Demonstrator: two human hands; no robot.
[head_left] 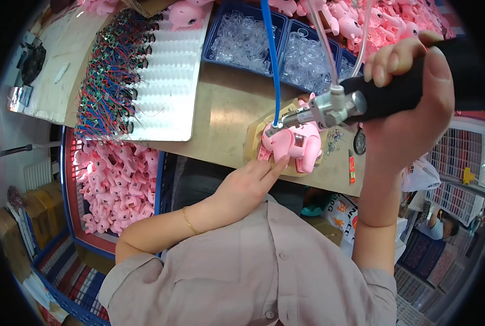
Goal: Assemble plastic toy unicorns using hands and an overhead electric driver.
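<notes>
A pink plastic toy animal (295,142) lies on its side in a beige cradle (253,145) on the bench. My left hand (252,182) reaches it from the near side. Its fingers are stretched and spread, with the fingertips touching the toy's near edge; the thumb is hidden. In my right hand (411,103) is a black power screwdriver (384,89) with a silver metal nose, held nearly level and pointing left. The nose crosses over the toy, and its tip is at the toy's upper left part. A blue hose (272,60) runs down to that tip.
Loose screws (334,142), a red box cutter (352,168) and a black ring-shaped item (359,141) lie right of the cradle. Blue bins (280,22) of clear plastic parts stand behind. A white tray (169,81) with wired boards and a crate (68,190) of pink toy parts are left.
</notes>
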